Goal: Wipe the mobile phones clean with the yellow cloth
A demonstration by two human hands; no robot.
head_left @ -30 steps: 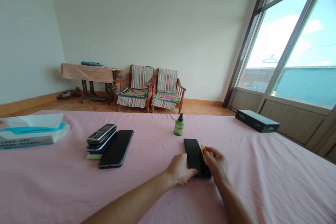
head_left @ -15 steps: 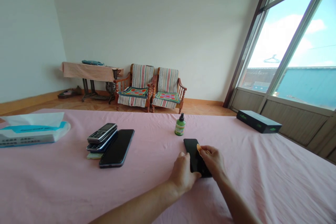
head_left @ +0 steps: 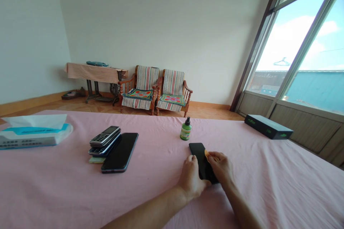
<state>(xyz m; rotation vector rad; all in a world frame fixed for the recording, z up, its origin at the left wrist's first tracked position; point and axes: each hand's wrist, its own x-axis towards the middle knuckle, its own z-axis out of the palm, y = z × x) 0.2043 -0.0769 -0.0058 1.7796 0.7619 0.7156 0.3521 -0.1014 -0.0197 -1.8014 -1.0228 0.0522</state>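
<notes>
A black smartphone lies flat on the pink cloth, its screen facing up. My left hand grips it along the left side, with the thumb at the near end. My right hand pinches a small, thin orange piece, perhaps a cloth or sponge, against the phone's right part. Most of that piece is hidden by the fingers. Just beyond the phone stands a small green spray bottle with a black top.
To the left, a larger black smartphone lies beside stacked keypad phones. A tissue pack sits at far left, a black box at the right edge. Beyond the pink-covered surface are two wooden chairs and a covered table.
My right hand and the orange piece have shifted slightly right and toward me over the phone. My left hand keeps its grip. The whole view has moved a little.
</notes>
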